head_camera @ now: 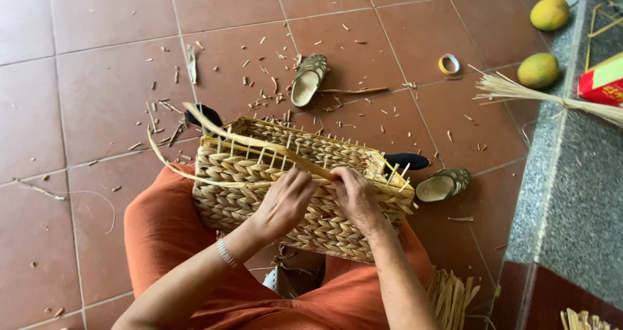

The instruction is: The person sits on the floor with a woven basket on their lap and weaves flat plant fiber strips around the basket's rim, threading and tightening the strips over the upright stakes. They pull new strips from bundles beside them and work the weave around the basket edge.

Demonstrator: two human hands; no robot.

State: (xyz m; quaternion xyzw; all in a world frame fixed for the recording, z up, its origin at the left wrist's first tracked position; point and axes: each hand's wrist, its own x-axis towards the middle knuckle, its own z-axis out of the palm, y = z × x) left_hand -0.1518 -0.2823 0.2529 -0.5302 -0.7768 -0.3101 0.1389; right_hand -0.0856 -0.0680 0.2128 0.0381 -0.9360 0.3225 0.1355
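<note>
two sandals (309,79), tape roll (448,64), two mangoes (538,70), red box (603,81)

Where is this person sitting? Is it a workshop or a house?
Probably a home floor or porch used for basket weaving. The red tiled floor is littered with straw scraps, sandals lie about, and both hands work a woven basket.

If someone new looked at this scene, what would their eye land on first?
Most likely the half-woven straw basket at the centre, resting on a lap in orange cloth, with the left hand and right hand working a flat strand at its near rim. Next, the straw scraps littering the red tiled floor, and two yellow-green fruits at the upper right.
</note>
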